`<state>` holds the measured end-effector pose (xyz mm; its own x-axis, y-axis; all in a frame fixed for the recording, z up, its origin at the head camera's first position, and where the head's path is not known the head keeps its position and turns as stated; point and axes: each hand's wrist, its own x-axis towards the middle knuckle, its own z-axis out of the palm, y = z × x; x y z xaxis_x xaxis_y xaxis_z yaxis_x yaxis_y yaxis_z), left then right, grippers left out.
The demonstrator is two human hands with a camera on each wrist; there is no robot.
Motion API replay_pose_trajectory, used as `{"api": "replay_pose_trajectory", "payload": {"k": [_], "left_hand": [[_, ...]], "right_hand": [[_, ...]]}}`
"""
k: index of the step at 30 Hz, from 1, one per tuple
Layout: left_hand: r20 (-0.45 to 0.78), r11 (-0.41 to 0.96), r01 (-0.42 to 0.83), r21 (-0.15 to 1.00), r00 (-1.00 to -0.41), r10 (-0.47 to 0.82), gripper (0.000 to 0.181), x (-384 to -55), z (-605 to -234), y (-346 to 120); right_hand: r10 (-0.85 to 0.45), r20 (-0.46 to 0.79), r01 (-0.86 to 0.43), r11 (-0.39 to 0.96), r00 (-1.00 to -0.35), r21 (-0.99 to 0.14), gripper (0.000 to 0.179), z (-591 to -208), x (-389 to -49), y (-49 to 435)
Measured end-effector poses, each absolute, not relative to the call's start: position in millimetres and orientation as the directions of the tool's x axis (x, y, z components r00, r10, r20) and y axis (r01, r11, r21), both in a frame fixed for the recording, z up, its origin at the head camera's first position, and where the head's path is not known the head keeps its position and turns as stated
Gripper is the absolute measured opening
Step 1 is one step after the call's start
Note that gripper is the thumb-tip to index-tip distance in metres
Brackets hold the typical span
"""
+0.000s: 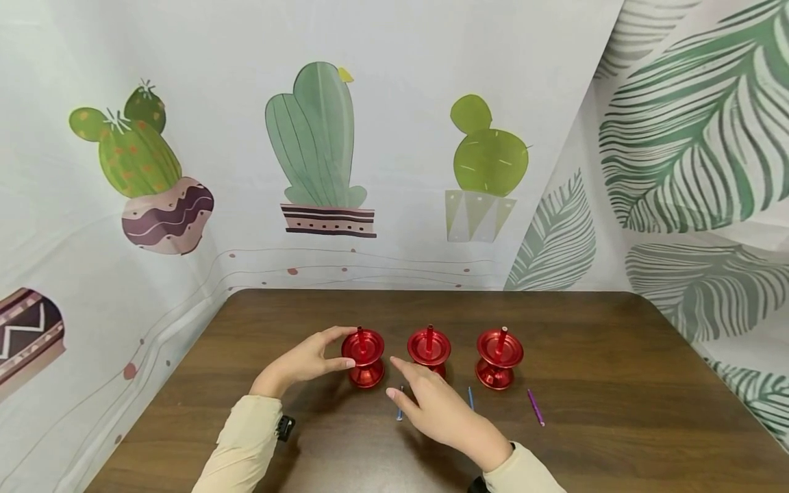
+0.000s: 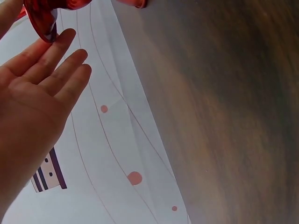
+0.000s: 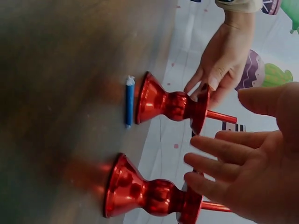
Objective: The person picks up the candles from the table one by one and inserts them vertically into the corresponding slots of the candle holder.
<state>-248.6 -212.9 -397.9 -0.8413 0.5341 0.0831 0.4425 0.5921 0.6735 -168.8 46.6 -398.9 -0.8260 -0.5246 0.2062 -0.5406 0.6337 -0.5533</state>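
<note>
Three shiny red metal candle holders stand upright in a row on the table, each with a dish top and a thin central post. At the left candle holder [image 1: 367,374], my left hand [image 1: 308,356] has thumb and forefinger spread at the dish's left rim. Its fingers look nearly straight in the left wrist view. My right hand [image 1: 440,411] hovers with fingers extended and nothing in it, between the left holder and the middle candle holder [image 1: 429,348]. A thin blue candle [image 3: 130,100] lies near the left holder's base.
The right candle holder [image 1: 498,359] stands farther along the row. Another blue candle [image 1: 471,398], partly behind my right hand, and a purple candle [image 1: 535,408] lie in front. Behind the brown wooden table [image 1: 592,438] hangs a cactus-print cloth [image 1: 407,137].
</note>
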Motion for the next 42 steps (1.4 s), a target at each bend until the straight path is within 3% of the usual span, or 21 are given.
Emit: {"api": "replay_pose_trajectory", "payload": {"k": [15, 29, 36, 42], "left_hand": [[0.078, 0.607, 0.432, 0.667, -0.851, 0.520, 0.065, -249, -399, -212], [0.076, 0.621, 0.435, 0.652, -0.852, 0.517, 0.064, -249, -400, -212], [0.084, 0.608, 0.439, 0.661, -0.849, 0.521, 0.064, -249, -401, -212], [0.083, 0.604, 0.432, 0.670, -0.852, 0.516, 0.065, -248, -400, -212]], "right_hand": [[-0.468, 0.088, -0.468, 0.815, -0.879, -0.341, 0.060, -412, -159, 34], [-0.438, 0.043, -0.439, 0.886, -0.898, -0.147, 0.058, -417, -153, 21], [-0.456, 0.113, -0.464, 0.884, -0.883, -0.054, 0.056, -422, -153, 18], [-0.482, 0.201, -0.490, 0.871, -0.853, 0.011, 0.042, -425, -160, 14]]}}
